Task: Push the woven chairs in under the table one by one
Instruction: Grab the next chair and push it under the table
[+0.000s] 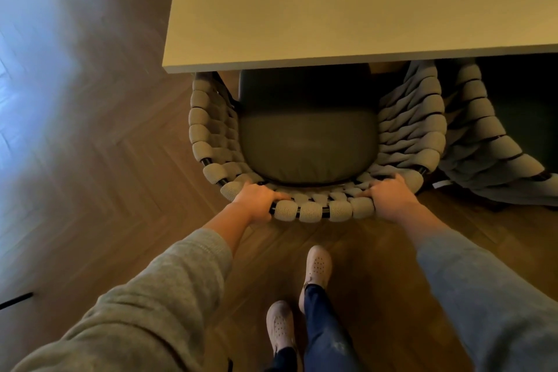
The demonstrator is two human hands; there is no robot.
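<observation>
I noted both hands, left [256, 201] and right [389, 196], gripping the woven chair [311, 211] backrest, seat partly under the bench [332, 9].

Woven chairs, two: near woven chair [311, 211], right woven chair [483, 142] (partly cropped). Desk [332, 9], one. Hands, two: left hand [256, 201], right hand [392, 199].

Table [332, 9]: ahead, over woven chair's front.
Woven chair [308, 136]: before person, partly under table.
Second chair [489, 142]: just right.
</observation>
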